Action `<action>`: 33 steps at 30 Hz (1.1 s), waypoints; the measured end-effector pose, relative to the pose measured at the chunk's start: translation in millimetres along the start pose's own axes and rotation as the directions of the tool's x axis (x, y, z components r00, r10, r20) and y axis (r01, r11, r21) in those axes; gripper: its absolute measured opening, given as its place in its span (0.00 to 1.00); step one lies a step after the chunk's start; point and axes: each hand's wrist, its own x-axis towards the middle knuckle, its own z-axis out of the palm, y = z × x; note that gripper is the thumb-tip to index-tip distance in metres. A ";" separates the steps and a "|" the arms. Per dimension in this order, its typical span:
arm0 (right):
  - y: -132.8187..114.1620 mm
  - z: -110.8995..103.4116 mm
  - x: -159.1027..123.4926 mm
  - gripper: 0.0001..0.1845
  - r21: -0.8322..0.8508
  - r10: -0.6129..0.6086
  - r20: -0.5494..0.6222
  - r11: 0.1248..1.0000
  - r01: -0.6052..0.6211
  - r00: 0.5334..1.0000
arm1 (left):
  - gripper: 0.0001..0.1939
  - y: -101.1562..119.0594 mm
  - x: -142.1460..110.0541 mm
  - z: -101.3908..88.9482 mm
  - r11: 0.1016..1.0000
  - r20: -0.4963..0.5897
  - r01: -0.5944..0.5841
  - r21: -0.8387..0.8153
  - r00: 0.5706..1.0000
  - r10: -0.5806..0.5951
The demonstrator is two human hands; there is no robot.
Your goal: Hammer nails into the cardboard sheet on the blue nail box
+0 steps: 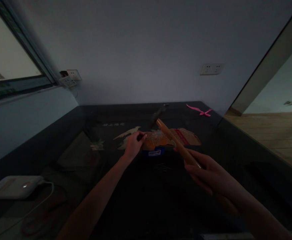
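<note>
My right hand [206,170] is wrapped round the wooden handle of a hammer [176,143], which slants up to the left. The hammer's dark head is blurred and sits above a brown and orange piece [152,141] that looks like cardboard or packaging. At that piece's left end, my left hand [135,143] is closed in a pinch; what lies between its fingertips is too small to make out. Beside it on the right is a tan cardboard piece [188,136] with a red band. A blue packet [154,152] with a white label shows below the orange piece.
All this lies on a dark, glossy table [136,206]. Several thin, nail-like slivers [162,167] rest nearer me. A pink ribbon [201,111] lies at the back right. On the left is a white power bank [16,187] with a cable. Wall sockets [211,69] are behind.
</note>
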 end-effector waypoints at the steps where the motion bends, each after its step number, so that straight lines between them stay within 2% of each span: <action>1: 6.5 -0.4 -4.3 0.32 0.042 0.007 -0.010 0.999 -0.006 1.000 | 0.05 -0.1 0.1 -0.4 1.000 0.007 -0.010 0.011 1.000 0.010; 4: 31.4 0.3 -21.0 0.35 0.188 0.026 -0.077 0.982 -0.011 0.997 | 0.04 1.6 1.0 -3.4 0.997 0.041 -0.054 0.051 0.998 0.052; 6: 46.9 3.0 -35.0 0.34 0.293 0.043 -0.169 0.956 0.009 0.985 | 0.06 7.1 2.9 -9.2 0.993 0.044 -0.084 0.086 0.996 0.080; 9: 61.4 9.4 -56.3 0.31 0.444 0.142 -0.305 0.896 0.008 0.942 | 0.10 25.4 4.2 -23.8 0.976 -0.035 -0.150 0.159 0.987 0.158; 12: 68.3 14.1 -71.7 0.28 0.544 0.211 -0.371 0.838 0.028 0.904 | 0.09 51.8 -6.9 -36.4 0.951 -0.085 -0.239 0.198 0.962 0.259; 13: 70.2 14.7 -75.0 0.27 0.567 0.223 -0.390 0.823 0.042 0.893 | 0.09 60.2 -14.9 -37.6 0.938 -0.045 -0.279 0.207 0.955 0.294; 14: 72.1 14.8 -77.5 0.27 0.586 0.233 -0.405 0.808 0.056 0.884 | 0.09 67.2 -24.6 -36.9 0.919 0.041 -0.331 0.212 0.943 0.330; 16: 76.1 14.2 -81.0 0.26 0.609 0.231 -0.420 0.789 0.084 0.877 | 0.08 76.0 -47.0 -30.1 0.866 0.302 -0.459 0.200 0.870 0.391; 18: 80.2 13.4 -83.6 0.26 0.602 0.214 -0.417 0.793 0.092 0.884 | 0.07 77.1 -68.4 -19.3 0.832 0.501 -0.506 0.228 0.794 0.345; 19: 82.1 13.3 -85.0 0.27 0.587 0.208 -0.415 0.805 0.086 0.886 | 0.06 75.2 -77.1 -13.9 0.832 0.548 -0.489 0.264 0.786 0.288; 22: 87.3 13.8 -90.7 0.30 0.519 0.211 -0.445 0.853 0.059 0.871 | 0.04 65.3 -92.7 -1.9 0.835 0.599 -0.416 0.361 0.789 0.134; 24: 90.2 14.7 -96.0 0.32 0.482 0.207 -0.453 0.875 0.043 0.867 | 0.05 58.6 -96.4 2.2 0.830 0.604 -0.394 0.394 0.792 0.089; 28: 95.9 17.0 -108.3 0.39 0.452 0.240 -0.453 0.892 -0.012 0.859 | 0.03 48.5 -99.0 8.4 0.821 0.624 -0.402 0.406 0.778 0.073; 31: 100.2 18.4 -116.0 0.42 0.460 0.271 -0.505 0.888 -0.010 0.819 | 0.03 43.4 -100.0 12.7 0.809 0.644 -0.428 0.402 0.761 0.083; 33: 102.3 18.3 -118.3 0.39 0.473 0.290 -0.528 0.881 -0.008 0.798 | 0.03 42.8 -99.6 14.1 0.785 0.661 -0.463 0.411 0.744 0.093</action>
